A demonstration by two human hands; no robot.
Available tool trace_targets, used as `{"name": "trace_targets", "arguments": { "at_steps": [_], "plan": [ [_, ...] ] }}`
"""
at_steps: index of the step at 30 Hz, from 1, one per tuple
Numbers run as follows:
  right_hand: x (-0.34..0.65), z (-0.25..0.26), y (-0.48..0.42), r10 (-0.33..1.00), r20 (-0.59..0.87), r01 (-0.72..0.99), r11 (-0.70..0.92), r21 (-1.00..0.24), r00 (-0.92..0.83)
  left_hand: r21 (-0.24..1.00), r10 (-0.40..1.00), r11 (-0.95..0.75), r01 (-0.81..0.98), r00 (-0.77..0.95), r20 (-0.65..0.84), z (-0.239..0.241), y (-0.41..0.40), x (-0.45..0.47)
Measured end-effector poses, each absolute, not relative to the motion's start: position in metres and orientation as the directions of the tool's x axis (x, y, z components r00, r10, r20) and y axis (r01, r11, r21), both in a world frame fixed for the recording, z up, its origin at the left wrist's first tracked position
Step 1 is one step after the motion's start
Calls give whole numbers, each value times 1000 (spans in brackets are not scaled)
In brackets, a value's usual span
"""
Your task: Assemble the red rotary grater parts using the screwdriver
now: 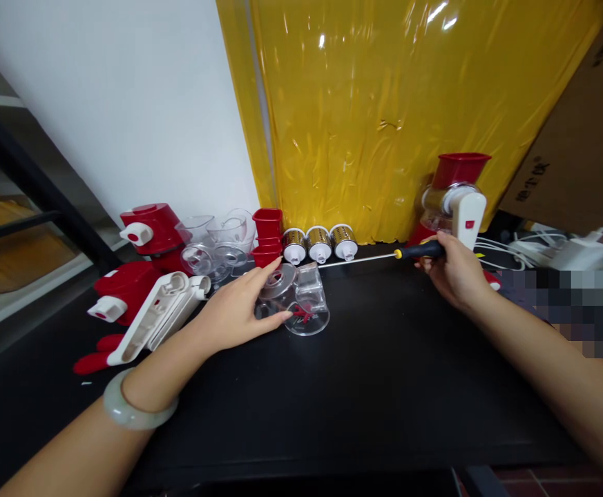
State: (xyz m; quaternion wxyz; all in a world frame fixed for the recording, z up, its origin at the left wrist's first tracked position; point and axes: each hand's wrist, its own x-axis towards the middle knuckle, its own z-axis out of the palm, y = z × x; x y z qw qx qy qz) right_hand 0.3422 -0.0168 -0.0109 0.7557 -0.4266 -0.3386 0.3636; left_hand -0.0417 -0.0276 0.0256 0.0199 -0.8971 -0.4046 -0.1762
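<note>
My left hand [239, 307] reaches onto the black table [363, 386], its fingers and thumb closing around a clear plastic housing [304, 304] that lies on its side. A pale bangle sits on that wrist. My right hand [454, 269] grips the black and yellow handle of a long screwdriver [384, 257]. Its thin shaft points left toward three metal grater drums [319, 243]. Just behind the right hand stands an assembled red and white rotary grater [456, 200].
Red and white grater bodies [146, 290], clear cups [218, 238] and red pushers [267, 235] crowd the table's back left. A yellow plastic sheet [384, 103] hangs behind. White cables [539, 252] and a cardboard box [581, 145] lie at the right.
</note>
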Motion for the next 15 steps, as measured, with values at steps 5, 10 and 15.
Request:
{"name": "trace_targets", "arguments": {
  "at_steps": [5,10,15],
  "plan": [
    [338,-5,-20,844,75,-400,328,-856,531,109,715,-674,730,610,341,26,-28,-42],
    [340,-3,-18,826,53,-422,341,-840,561,93,698,-687,720,620,358,26,-28,-43],
    [342,-2,-17,807,61,-433,378,-818,588,98,679,-705,702,628,381,25,-27,-44]
  ]
}}
